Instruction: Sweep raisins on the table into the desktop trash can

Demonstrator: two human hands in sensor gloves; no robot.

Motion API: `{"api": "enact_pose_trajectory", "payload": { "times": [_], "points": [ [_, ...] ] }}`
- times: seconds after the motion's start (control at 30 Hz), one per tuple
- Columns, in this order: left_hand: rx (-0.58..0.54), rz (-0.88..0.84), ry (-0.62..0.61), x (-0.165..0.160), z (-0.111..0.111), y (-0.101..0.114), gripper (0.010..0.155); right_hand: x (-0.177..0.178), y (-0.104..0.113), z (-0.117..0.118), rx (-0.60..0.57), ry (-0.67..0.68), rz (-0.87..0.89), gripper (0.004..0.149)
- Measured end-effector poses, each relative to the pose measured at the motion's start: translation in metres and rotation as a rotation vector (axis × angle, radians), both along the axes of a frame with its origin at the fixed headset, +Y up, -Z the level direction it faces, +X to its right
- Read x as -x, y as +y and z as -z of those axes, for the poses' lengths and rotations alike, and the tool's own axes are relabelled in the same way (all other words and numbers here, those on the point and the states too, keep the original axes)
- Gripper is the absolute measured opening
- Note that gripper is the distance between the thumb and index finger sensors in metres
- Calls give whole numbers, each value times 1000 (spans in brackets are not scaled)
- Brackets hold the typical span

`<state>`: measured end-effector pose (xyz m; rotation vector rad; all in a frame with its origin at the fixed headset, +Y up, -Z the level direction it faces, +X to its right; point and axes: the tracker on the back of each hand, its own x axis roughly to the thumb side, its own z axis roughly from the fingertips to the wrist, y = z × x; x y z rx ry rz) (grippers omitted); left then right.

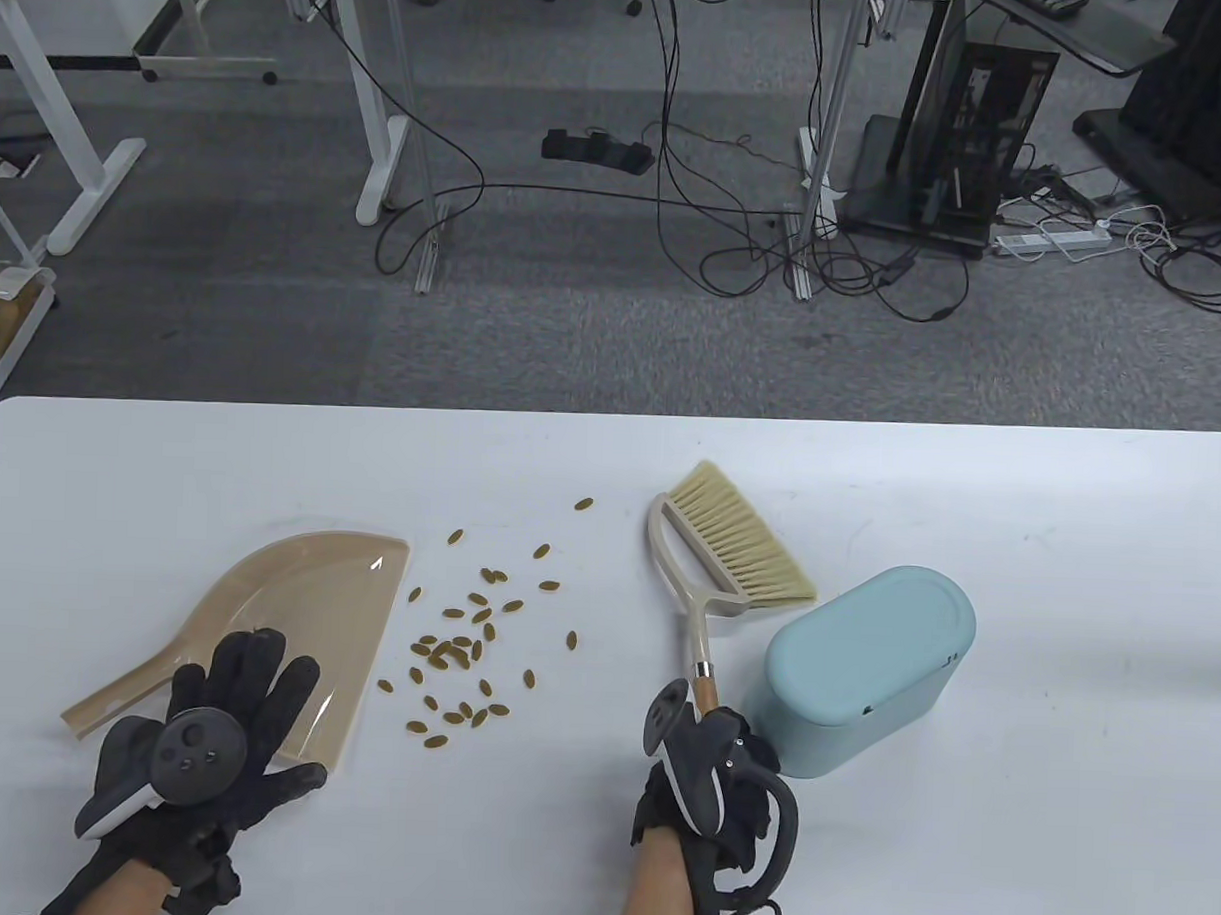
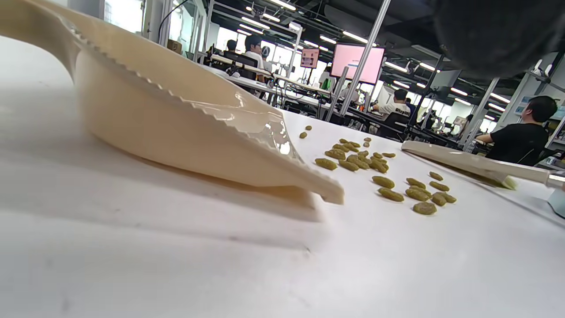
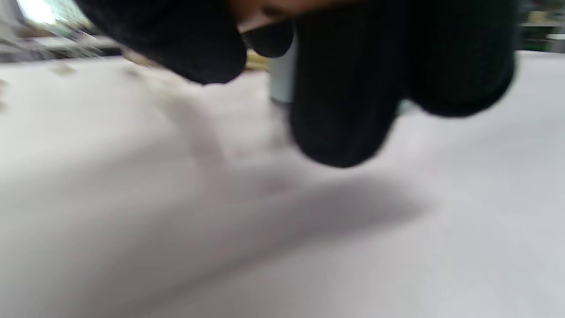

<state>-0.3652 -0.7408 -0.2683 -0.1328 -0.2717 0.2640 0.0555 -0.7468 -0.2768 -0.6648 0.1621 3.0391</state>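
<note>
Several raisins (image 1: 464, 641) lie scattered on the white table (image 1: 1067, 554), also in the left wrist view (image 2: 379, 172). A beige dustpan (image 1: 295, 617) lies left of them, its lip toward them; it fills the left wrist view (image 2: 176, 128). My left hand (image 1: 231, 724) rests spread open on the dustpan's near part. My right hand (image 1: 710, 771) grips the wooden handle end of a small beige brush (image 1: 737, 557), whose bristles lie on the table right of the raisins. The light blue desktop trash can (image 1: 863, 666), lid closed, stands just right of the brush handle.
The table's far edge (image 1: 612, 416) runs across the middle of the table view; beyond it is floor with desk legs and cables. The right wrist view is blurred, showing my gloved fingers (image 3: 348, 101) above the table and a sliver of the trash can (image 3: 280, 79).
</note>
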Motion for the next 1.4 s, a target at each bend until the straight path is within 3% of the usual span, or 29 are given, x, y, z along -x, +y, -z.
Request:
{"api": "enact_pose_trajectory", "payload": {
  "times": [0.07,0.1,0.23,0.33,0.4,0.5,0.57,0.67,0.83,1.03,1.17,1.4],
  "points": [
    [-4,-2,-1,0,0,0,90,5,17,-2,-115,74,4,68],
    [-8,-4,-1,0,-1,1,90,3,24,-3,-112,86,42,70],
    [-15,-8,2,1,0,1,90,-4,56,-16,-250,184,463,72],
    [-16,-25,17,4,0,1,89,-4,70,-28,-279,300,903,74],
    [-6,-16,25,5,1,-2,89,-3,69,-32,-207,336,1201,74],
    [12,12,26,4,1,-6,89,4,54,-34,47,393,1643,75],
    [4,5,26,4,1,-5,89,12,39,-34,202,429,1800,76],
    [-9,-9,29,5,1,-2,89,23,20,-37,344,450,1910,77],
    [6,-16,51,9,2,-5,89,26,-4,-35,472,405,1922,78],
    [18,-1,48,8,2,-8,88,-7,0,-26,361,364,1379,81],
    [18,18,35,5,1,-9,88,-24,0,-34,346,263,1410,78],
    [22,23,40,4,1,-8,88,-55,10,-42,260,224,1258,74]
  ]
}}
